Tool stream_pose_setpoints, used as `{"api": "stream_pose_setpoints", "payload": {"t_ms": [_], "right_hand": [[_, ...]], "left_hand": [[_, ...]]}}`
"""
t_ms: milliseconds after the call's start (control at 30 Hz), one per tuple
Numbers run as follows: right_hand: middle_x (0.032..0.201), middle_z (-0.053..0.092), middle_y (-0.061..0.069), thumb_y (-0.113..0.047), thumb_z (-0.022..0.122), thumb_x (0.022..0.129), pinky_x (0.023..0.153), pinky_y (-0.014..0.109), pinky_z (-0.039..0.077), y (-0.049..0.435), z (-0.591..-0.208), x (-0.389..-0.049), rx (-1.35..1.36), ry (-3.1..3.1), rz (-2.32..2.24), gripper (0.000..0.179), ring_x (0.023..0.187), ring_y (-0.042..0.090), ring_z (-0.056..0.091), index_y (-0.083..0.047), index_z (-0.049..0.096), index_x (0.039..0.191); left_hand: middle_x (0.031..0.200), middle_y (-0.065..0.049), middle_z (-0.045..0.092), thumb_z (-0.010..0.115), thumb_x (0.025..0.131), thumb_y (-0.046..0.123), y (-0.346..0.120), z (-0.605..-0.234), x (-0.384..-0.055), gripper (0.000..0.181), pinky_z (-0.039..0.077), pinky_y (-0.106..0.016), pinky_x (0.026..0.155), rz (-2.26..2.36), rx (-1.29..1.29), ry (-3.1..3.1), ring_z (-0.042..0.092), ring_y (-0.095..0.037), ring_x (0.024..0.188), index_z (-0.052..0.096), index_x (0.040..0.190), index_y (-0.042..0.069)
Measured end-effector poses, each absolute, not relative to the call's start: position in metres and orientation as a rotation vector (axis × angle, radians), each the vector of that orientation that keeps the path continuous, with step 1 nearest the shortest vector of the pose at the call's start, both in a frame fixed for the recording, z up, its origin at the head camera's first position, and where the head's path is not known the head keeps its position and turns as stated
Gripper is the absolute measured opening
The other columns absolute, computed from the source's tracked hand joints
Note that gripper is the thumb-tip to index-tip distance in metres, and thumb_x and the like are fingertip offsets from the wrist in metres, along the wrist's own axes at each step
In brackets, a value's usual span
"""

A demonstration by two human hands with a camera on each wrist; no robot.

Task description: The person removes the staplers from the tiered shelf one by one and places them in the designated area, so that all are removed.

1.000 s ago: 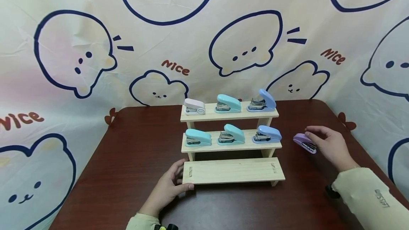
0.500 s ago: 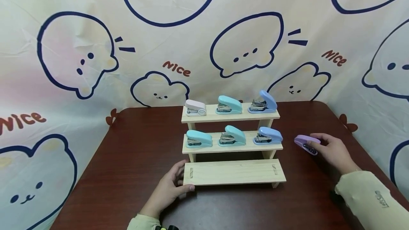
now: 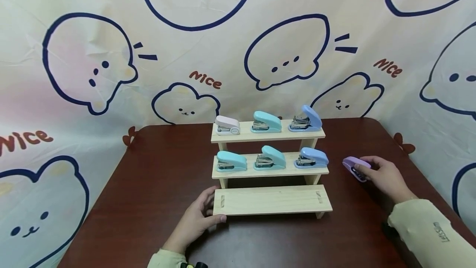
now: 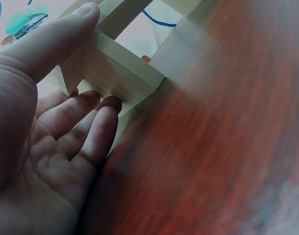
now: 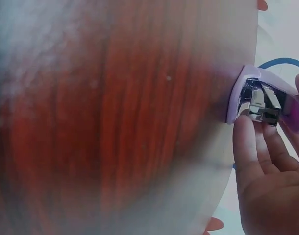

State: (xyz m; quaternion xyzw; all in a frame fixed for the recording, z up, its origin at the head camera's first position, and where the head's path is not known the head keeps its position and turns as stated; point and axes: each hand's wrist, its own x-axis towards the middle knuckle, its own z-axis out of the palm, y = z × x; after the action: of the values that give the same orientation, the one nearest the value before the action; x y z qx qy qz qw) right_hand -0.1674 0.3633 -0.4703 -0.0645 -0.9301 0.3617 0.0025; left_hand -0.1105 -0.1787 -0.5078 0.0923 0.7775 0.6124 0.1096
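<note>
My left hand grips the left end of the lowest tier of a three-tier wooden stand. Its thumb lies along the tier's edge in the left wrist view, while the fingers touch the side support below. To the right of the stand, my right hand holds a purple stapler by its right side, low over the table. In the right wrist view, fingertips sit at the metal front end of the stapler, and the thumb is at the far right edge.
On the top tier stand a white stapler, a teal one and a blue one. The middle tier bears two teal staplers and a blue stapler. A printed cloth hangs behind the dark red table.
My right hand has moved slightly toward the table's front, and the purple stapler has turned a little in its grip. My left hand keeps its place on the stand.
</note>
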Motion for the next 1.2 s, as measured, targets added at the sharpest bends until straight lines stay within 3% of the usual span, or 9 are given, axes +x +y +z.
{"api": "stream_pose_setpoints", "payload": {"t_ms": [633,900,1200], "right_hand": [[0.125,0.056,0.032,-0.042,0.073,0.091,0.072,0.029,0.053,0.351,-0.472,-0.166,-0.180,-2.930,1.136,0.073,0.099,0.034,0.061,0.007,0.046,0.138],[0.125,0.058,0.031,-0.042,0.075,0.091,0.071,0.024,0.052,0.340,-0.469,-0.163,-0.200,-2.926,1.200,0.075,0.095,0.028,0.065,0.006,0.044,0.140],[0.125,0.060,0.031,-0.034,0.072,0.094,0.083,0.047,0.052,0.358,-0.475,-0.166,-0.105,-2.992,1.089,0.067,0.103,0.035,0.063,0.006,0.047,0.141]], "left_hand": [[0.144,-0.023,0.053,0.087,0.078,0.012,-0.179,-0.506,-0.109,0.091,0.052,-0.028,0.084,1.801,0.279,2.291,0.064,-0.024,0.106,0.035,0.152,0.002],[0.143,-0.021,0.054,0.088,0.078,0.013,-0.179,-0.507,-0.111,0.091,0.052,-0.028,0.085,1.798,0.269,2.302,0.064,-0.025,0.107,0.035,0.152,0.002],[0.143,-0.023,0.053,0.087,0.078,0.013,-0.178,-0.506,-0.110,0.091,0.052,-0.028,0.085,1.790,0.275,2.315,0.064,-0.027,0.107,0.035,0.152,0.002]]}}
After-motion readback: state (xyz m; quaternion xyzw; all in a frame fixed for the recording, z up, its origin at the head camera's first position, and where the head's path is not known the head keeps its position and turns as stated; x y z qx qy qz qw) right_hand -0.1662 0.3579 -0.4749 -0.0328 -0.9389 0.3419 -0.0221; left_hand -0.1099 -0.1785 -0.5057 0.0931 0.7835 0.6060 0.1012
